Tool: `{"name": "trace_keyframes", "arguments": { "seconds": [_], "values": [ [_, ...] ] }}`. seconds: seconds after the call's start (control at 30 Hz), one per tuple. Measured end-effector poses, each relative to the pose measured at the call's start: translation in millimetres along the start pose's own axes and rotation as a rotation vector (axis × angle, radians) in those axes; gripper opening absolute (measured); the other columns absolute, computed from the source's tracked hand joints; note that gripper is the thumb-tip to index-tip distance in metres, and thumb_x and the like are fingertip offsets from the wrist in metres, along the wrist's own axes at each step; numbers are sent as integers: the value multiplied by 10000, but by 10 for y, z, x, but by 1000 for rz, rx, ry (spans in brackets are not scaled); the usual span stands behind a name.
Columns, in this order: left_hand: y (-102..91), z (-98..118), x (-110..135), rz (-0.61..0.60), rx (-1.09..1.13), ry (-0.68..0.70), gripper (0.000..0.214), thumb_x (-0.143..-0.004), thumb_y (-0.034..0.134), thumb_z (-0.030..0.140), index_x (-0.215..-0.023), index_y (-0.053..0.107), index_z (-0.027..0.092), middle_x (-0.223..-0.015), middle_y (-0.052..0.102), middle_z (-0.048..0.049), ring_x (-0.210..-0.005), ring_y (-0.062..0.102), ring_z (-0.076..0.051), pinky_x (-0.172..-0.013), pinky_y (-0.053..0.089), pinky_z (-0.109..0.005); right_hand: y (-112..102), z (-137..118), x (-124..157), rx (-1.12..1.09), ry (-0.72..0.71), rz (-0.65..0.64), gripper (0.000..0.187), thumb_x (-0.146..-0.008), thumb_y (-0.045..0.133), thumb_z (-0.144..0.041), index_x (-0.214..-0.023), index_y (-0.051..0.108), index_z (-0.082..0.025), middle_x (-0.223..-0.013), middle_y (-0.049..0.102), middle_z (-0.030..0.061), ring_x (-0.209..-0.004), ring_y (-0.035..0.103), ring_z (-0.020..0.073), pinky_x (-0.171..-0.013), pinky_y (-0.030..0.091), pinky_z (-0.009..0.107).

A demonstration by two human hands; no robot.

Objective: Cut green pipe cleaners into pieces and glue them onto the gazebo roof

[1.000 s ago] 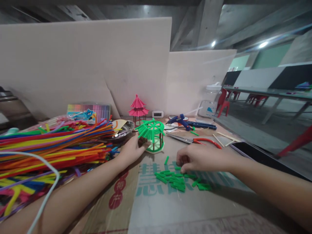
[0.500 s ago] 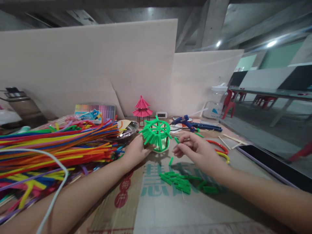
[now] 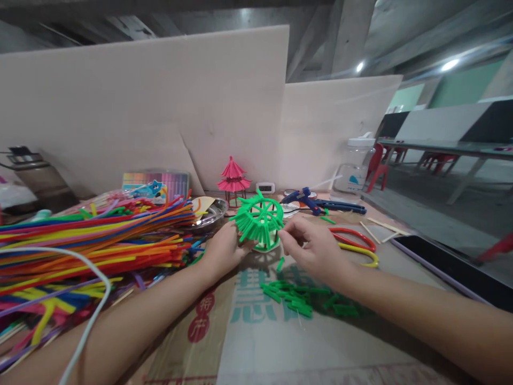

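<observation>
We look through one camera worn on the person's head, facing forward and down over the worktop [image 3: 336,347]. We sit close: the forearms [image 3: 152,321] enter from the lower corners, with the left hand [image 3: 225,247] and right hand [image 3: 316,247] near mid-frame. Beyond, we face pale boards [image 3: 152,107], and past their right end, a red chair [image 3: 375,164].

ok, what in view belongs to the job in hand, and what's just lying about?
Likely belongs: green model, left hand gripping it; right hand close beside it, contact unclear; cut green pieces.

Probably lying about: pink model, phone, marker set, clear bottle.
</observation>
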State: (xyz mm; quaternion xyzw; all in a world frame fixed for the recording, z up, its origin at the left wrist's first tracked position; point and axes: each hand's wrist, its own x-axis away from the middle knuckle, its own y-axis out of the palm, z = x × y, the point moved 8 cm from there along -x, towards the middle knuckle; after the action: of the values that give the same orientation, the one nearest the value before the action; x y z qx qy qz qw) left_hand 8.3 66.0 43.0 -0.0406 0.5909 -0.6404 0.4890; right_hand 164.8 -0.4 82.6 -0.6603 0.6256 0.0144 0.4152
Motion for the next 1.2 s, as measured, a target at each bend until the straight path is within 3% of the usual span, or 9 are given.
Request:
{"name": "trace_keyframes", "arguments": {
  "seconds": [0.2,0.53,0.97,1.2],
  "values": [
    [6,30,-7,-26,-26,14,365,-866,556,367,-1190,597,206,-1175,636,-98,-1106,571,-281,-940,456,-400,70,70,70,131,-1,-12,214,-921,454,-334,-761,516,-208,-645,557,-25,-561,475,109,-533,332,242],
    [-12,57,14,-7,-74,21,276,-857,573,342,-1081,628,190,-1104,648,-96,-1048,587,-263,-908,474,-392,109,138,77,51,-2,51,188,-905,488,-300,-748,526,-204,-625,537,-37,-556,472,101,-528,344,224],
    [-43,119,21,21,-87,102,269,-868,557,355,-1087,605,206,-1117,646,-76,-1048,591,-255,-900,475,-375,257,188,52,-181,166,-45,204,-904,462,-285,-718,489,-208,-554,555,-40,-483,499,106,-481,370,224],
    [-34,116,30,16,-92,114,249,-871,548,352,-1055,609,195,-1094,649,-87,-1046,591,-258,-914,474,-388,274,159,57,-105,136,-78,203,-921,459,-277,-740,513,-201,-574,570,-41,-499,514,99,-504,373,219]
  ]
}}
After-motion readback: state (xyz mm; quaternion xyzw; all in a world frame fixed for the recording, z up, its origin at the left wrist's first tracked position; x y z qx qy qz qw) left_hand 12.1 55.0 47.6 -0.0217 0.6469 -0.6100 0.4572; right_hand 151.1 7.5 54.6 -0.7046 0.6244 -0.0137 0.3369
